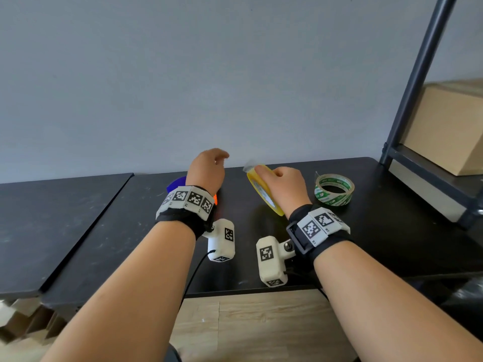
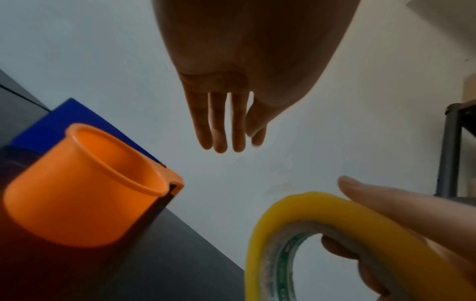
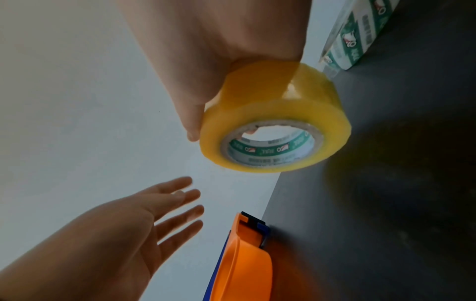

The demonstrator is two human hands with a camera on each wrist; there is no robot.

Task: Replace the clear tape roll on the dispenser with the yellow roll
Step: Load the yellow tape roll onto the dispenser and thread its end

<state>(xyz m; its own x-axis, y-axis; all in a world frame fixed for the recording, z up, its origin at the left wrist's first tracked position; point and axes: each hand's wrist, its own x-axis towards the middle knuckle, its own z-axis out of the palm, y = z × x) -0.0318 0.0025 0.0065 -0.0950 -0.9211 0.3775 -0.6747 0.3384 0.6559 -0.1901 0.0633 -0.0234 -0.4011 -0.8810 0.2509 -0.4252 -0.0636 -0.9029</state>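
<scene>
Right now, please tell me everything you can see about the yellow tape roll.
The yellow tape roll is a thick ring of glossy, translucent yellow tape wound on a pale cardboard core printed inside with green and white markings. It looks nearly full. The right hand holds it above the black table, tilted on edge: fingers pass through the core and a finger lies along the outer face. Nothing else touches it; the open left hand is apart from it.
</scene>
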